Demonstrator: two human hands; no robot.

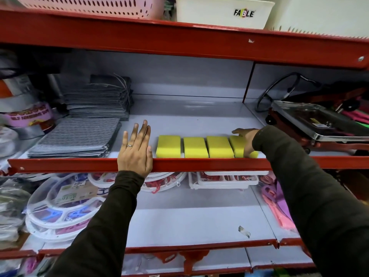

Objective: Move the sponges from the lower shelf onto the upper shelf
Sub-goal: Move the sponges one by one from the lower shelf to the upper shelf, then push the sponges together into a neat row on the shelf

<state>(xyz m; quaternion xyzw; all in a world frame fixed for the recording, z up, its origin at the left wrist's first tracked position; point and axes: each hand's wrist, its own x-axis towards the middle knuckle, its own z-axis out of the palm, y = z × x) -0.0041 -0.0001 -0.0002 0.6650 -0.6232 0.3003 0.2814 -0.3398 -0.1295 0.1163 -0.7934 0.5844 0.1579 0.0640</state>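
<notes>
Four yellow sponges (205, 146) sit side by side in a row along the front of the upper shelf (191, 118), just behind its red front lip (199, 164). The left hand (135, 148) lies flat and open, palm down, fingers spread, over that lip just to the left of the row, near the first sponge but not touching it; it holds nothing. The right hand (246, 139) reaches in from the right and rests on the rightmost sponge (236, 145), fingers draped over its top and front, thumb stretched out behind; whether it grips or only presses cannot be told. Folded grey cloths (75, 136) lie to the left of the left hand. The lower shelf (189, 222) shows a bare grey middle with no sponge on it.
</notes>
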